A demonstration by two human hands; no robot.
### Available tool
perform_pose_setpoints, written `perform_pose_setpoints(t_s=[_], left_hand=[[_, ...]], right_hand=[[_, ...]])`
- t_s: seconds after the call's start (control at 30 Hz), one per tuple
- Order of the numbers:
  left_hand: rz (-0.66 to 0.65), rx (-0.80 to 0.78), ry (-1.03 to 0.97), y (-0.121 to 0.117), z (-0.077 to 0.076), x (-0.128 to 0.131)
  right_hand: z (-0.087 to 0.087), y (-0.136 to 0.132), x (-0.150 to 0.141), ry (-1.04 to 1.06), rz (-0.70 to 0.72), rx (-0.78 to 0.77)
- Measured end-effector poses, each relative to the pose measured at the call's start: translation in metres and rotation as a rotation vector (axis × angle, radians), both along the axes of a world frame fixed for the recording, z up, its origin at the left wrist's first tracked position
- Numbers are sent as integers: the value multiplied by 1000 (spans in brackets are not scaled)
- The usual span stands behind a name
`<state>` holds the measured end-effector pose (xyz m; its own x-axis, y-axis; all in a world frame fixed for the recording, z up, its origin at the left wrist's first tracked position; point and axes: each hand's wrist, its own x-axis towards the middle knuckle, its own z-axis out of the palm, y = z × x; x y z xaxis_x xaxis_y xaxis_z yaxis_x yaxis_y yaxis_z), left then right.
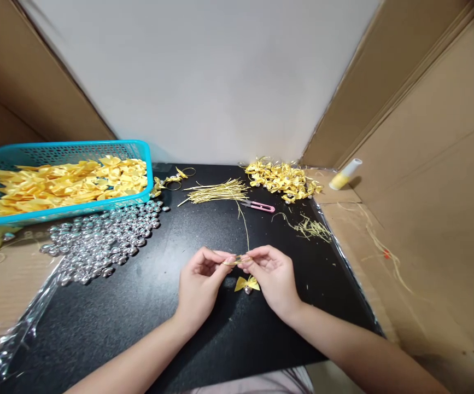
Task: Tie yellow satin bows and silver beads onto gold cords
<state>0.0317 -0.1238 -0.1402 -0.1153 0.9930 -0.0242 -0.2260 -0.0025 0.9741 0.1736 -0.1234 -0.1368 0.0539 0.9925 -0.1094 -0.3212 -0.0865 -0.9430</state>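
Note:
Over the near middle of the black table, my left hand and my right hand face each other, thumbs and forefingers closed. Between them they pinch a thin yellow cord, which looks looped or knotted at the fingertips. One thin end runs up the table from the right fingertips. Just below the fingers hangs or lies a yellow ribbon bow with a silver bell-like bead at its centre; whether it touches the table I cannot tell. Beyond the hands lie a bundle of yellow cords and pink-handled thread snips.
A blue basket of yellow bows stands at the left, with many silver beads before it. Finished-looking bows pile up at the back right, near cord scraps and a pale tube. Cardboard walls flank the black table.

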Motion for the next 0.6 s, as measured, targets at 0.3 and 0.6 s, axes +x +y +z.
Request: perform_pose_setpoints(t_s=[0.3,0.6], left_hand=[[-37,23,-27,0,2,1],[-40,-6,-27,-1,2,0]], right_hand=[[0,3,0,-13,-64,13],[-1,3,-2,-67,-67,12]])
